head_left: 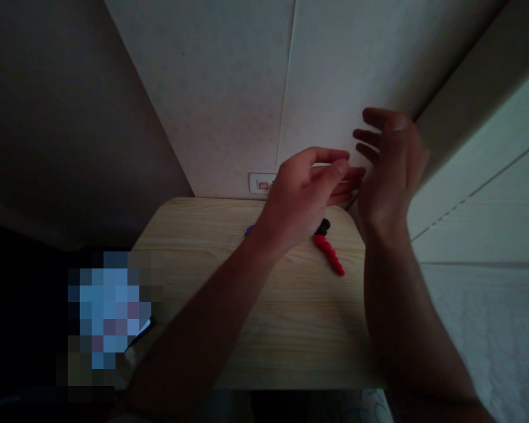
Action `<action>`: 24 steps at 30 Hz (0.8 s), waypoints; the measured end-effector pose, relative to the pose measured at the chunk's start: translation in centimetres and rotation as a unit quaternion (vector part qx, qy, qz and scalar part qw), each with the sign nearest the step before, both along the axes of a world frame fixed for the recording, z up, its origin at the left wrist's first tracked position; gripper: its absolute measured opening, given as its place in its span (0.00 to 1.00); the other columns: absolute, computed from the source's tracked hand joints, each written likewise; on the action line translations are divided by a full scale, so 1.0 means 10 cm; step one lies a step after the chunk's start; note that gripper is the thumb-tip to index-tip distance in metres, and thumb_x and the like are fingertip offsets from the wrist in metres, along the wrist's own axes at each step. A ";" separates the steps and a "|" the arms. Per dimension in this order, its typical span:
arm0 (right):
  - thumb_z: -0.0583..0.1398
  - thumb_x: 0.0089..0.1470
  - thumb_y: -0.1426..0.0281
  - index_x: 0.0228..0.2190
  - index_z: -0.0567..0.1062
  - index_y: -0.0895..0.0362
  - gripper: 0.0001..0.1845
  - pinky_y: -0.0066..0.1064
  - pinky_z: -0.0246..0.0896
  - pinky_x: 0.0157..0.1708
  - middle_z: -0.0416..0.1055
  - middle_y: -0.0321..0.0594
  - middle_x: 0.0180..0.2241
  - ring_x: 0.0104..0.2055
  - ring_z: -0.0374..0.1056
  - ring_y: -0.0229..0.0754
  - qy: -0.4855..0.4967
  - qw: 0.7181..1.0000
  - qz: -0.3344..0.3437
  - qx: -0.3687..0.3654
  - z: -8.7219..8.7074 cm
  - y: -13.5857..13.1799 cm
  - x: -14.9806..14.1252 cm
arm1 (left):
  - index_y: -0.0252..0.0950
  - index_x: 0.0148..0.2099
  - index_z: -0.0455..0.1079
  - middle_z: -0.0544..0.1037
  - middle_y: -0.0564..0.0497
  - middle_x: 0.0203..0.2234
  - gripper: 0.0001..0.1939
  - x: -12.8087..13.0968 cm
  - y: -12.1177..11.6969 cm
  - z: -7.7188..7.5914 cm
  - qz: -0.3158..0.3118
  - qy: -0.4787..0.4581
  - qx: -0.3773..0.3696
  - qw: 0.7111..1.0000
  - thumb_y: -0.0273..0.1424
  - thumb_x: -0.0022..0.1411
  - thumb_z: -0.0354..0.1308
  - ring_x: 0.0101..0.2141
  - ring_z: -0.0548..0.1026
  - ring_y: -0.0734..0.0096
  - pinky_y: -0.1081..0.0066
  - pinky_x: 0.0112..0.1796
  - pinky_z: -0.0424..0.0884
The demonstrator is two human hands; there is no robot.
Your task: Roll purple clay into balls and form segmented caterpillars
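The room is dim, and pale wall panels [220, 100] rise behind a small wood-grain table [194, 235], with a socket plate [254, 184] set just above its far edge. On my feed the left hand [302, 185] hangs over the back of the table, thumb and fingertips drawn close together; I cannot tell whether something small sits between them. The right hand [392, 170] is raised beyond it, its fingers loosely curled and apart, and I see nothing in its grasp. The two are close, though I cannot tell whether they touch. Below them, a red twisted piece [330, 255] lies on the tabletop toward the right side, its thick end just beside a black lumpy piece [323, 226] that the left hand partly hides. A bit of a purple piece [249, 231] shows at the left wrist. I judge this to be a step of handling above the table; what it calls for next, I'd say, is lowering the hands carefully, without brushing the red twist.
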State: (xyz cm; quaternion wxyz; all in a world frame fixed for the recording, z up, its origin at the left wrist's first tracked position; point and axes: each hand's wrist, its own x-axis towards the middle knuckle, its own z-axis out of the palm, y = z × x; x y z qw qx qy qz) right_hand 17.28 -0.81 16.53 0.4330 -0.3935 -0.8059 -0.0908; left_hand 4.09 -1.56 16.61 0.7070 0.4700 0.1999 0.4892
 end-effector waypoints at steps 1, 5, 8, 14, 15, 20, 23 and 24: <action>0.52 0.66 0.42 0.70 0.61 0.38 0.37 0.65 0.67 0.62 0.69 0.38 0.66 0.68 0.65 0.63 0.010 1.000 0.001 -0.004 0.00 0.00 -0.04 | 0.36 0.46 0.74 0.86 0.46 0.41 0.05 -0.02 0.01 0.01 0.017 -0.009 -0.003 1.000 0.30 0.71 0.59 0.58 0.79 0.53 0.53 0.58 0.77; 0.54 0.65 0.42 0.70 0.62 0.39 0.37 0.63 0.70 0.61 0.75 0.39 0.61 0.65 0.70 0.62 0.052 0.998 0.005 -0.019 -0.05 0.00 -0.09 | 0.37 0.39 0.75 0.86 0.47 0.37 0.07 -0.09 0.06 0.05 0.067 -0.039 0.027 0.997 0.32 0.72 0.58 0.59 0.78 0.52 0.53 0.59 0.76; 0.49 0.69 0.45 0.68 0.65 0.39 0.32 0.60 0.76 0.54 0.80 0.39 0.55 0.58 0.76 0.59 0.098 0.995 0.002 -0.032 -0.08 0.02 -0.06 | 0.37 0.36 0.75 0.85 0.48 0.35 0.11 -0.10 0.07 0.07 0.084 -0.050 0.038 0.995 0.30 0.73 0.57 0.61 0.76 0.53 0.53 0.60 0.75; 0.63 0.65 0.55 0.52 0.81 0.41 0.16 0.47 0.81 0.47 0.84 0.34 0.47 0.46 0.82 0.51 0.246 0.962 0.110 -0.035 -0.08 0.02 -0.09 | 0.37 0.33 0.76 0.81 0.53 0.29 0.11 -0.10 0.09 0.07 0.107 -0.086 0.047 0.989 0.29 0.71 0.61 0.38 0.83 0.69 0.68 0.46 0.80; 0.66 0.62 0.58 0.48 0.83 0.42 0.13 0.44 0.81 0.46 0.84 0.34 0.45 0.44 0.82 0.49 0.281 0.950 0.132 -0.036 -0.07 0.01 -0.10 | 0.36 0.33 0.76 0.80 0.53 0.28 0.10 -0.11 0.11 0.07 0.107 -0.084 0.046 0.990 0.30 0.69 0.63 0.34 0.82 0.72 0.69 0.44 0.79; 0.73 0.53 0.61 0.40 0.86 0.42 0.11 0.39 0.81 0.42 0.83 0.33 0.41 0.41 0.80 0.46 0.316 0.928 0.192 -0.042 -0.04 -0.01 -0.12 | 0.34 0.29 0.72 0.79 0.52 0.27 0.17 -0.14 0.13 0.04 0.099 -0.044 0.050 0.993 0.39 0.66 0.67 0.29 0.77 0.79 0.77 0.35 0.74; 0.73 0.53 0.59 0.38 0.86 0.39 0.09 0.41 0.80 0.40 0.82 0.33 0.40 0.41 0.78 0.47 0.305 0.937 0.166 -0.035 -0.04 -0.03 -0.11 | 0.34 0.29 0.72 0.81 0.51 0.29 0.19 -0.15 0.10 0.05 0.097 -0.010 0.063 0.993 0.42 0.66 0.66 0.31 0.78 0.76 0.77 0.35 0.74; 0.73 0.53 0.58 0.39 0.86 0.39 0.09 0.42 0.80 0.41 0.82 0.33 0.39 0.41 0.78 0.48 0.306 0.938 0.162 -0.032 -0.04 -0.03 -0.10 | 0.34 0.29 0.73 0.81 0.50 0.29 0.19 -0.16 0.10 0.06 0.101 0.000 0.065 0.993 0.44 0.65 0.67 0.32 0.79 0.75 0.76 0.35 0.74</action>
